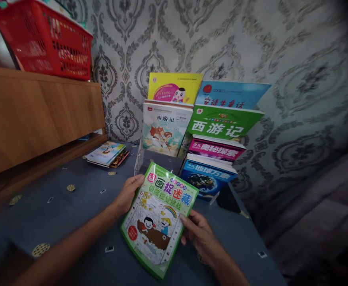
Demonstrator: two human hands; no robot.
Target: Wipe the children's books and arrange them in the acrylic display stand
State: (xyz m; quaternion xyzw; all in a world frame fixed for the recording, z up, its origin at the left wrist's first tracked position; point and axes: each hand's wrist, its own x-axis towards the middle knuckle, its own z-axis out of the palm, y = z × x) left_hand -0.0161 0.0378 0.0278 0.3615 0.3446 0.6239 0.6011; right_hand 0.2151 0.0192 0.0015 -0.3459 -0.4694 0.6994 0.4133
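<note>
A green-edged picture book (157, 222) with cartoon figures and a rainbow on its cover is between my two hands, tilted, cover facing me. My left hand (130, 192) grips its upper left edge. On the right edge, my right hand (199, 234) has its thumb over the cover and its fingers behind. Just beyond stands a clear tiered book rack (138, 159). Its left side holds a yellow book (174, 85) behind a pale book (165, 129); on its right are a light blue book (233, 93), a green book (224, 122), a magenta book (215, 149) and a dark blue book (206, 178).
Some thin books (107, 153) lie stacked to the left on the grey patterned cloth (87, 206). A wooden cabinet (39, 115) carries a red plastic basket (51, 41) at the far left. A dark flat object (229, 200) lies right of the rack. Patterned wallpaper (126, 51) rises behind.
</note>
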